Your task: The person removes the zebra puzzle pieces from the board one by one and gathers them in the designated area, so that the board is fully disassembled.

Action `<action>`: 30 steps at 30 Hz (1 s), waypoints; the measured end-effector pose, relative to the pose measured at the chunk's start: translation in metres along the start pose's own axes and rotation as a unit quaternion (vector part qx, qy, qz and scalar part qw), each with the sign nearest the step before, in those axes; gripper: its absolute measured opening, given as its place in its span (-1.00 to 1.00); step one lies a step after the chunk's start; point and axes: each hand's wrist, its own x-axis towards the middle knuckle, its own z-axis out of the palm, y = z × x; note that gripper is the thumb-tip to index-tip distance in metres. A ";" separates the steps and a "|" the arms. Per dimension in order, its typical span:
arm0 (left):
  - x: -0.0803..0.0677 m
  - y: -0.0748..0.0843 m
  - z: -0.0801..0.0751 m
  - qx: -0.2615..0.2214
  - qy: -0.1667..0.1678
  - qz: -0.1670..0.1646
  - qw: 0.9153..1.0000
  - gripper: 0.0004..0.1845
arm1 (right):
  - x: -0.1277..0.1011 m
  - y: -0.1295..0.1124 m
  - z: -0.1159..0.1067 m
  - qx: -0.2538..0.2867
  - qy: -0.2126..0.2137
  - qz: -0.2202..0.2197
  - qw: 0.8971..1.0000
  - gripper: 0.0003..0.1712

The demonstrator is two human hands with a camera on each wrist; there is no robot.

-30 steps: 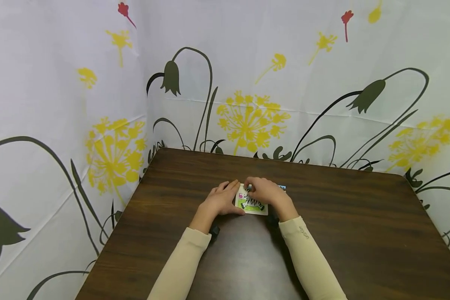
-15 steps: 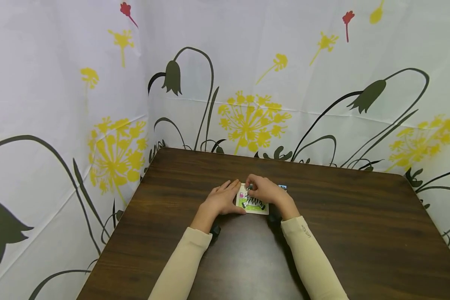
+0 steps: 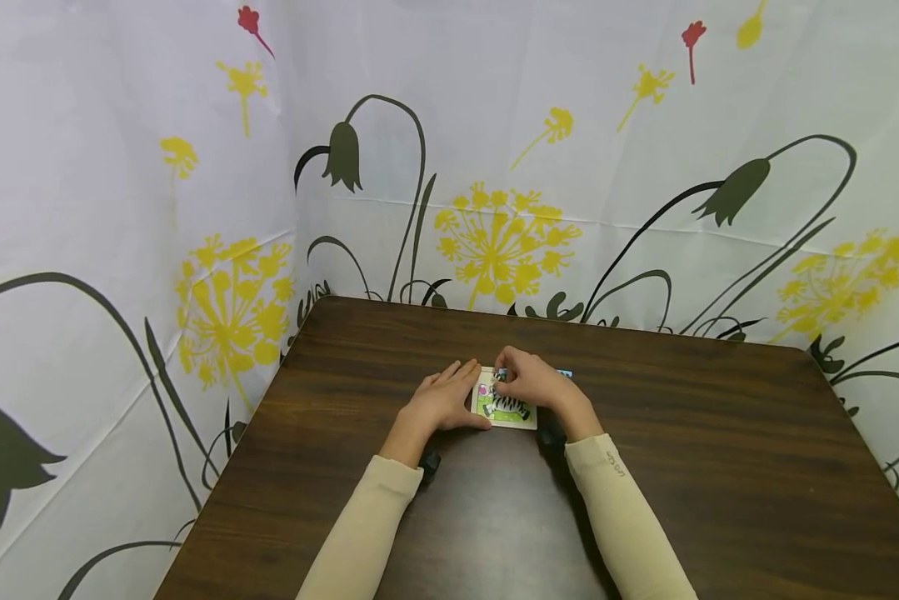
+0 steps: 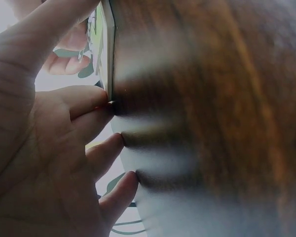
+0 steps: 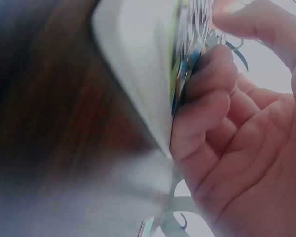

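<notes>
Head view shows one white curtain (image 3: 569, 125) printed with yellow and dark flowers behind and to the left of one dark wooden table (image 3: 719, 467). Two arms in cream sleeves (image 3: 359, 533) reach over the near edge toward the middle of the table. One puzzle board (image 3: 505, 407) with a zebra picture on green lies flat there, nearer the far edge than the near one. One small blue-edged piece (image 3: 565, 373) peeks out just behind the right hand, toward the far edge.

One left hand (image 3: 443, 402) rests flat at the board's left edge, fingers straight and relaxed, holding nothing. One right hand (image 3: 531, 382) lies over the board's far right part with fingers curled; its fingertips pinch a small puzzle piece (image 3: 501, 376) at the board's far edge.

Left wrist view adds what the head view hides: the left hand (image 4: 49, 148) has its fingertips (image 4: 101, 101) pressed against the side of the board (image 4: 107, 49), with the other fingertips down on the table (image 4: 212, 98). Right wrist view, blurred, shows the right hand (image 5: 237, 123) with curled fingers (image 5: 207, 74) against the printed face of the board (image 5: 138, 74); the piece itself cannot be made out there.
</notes>
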 end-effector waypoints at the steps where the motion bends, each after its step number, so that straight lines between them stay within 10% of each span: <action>1: 0.000 0.000 0.000 0.000 0.001 0.000 1.000 0.18 | -0.001 0.001 0.000 0.007 0.000 -0.004 1.000 -0.73; 30: 0.001 0.002 0.000 0.007 0.003 0.000 1.000 0.19 | -0.030 0.016 -0.038 0.080 0.068 -0.054 0.993 -0.55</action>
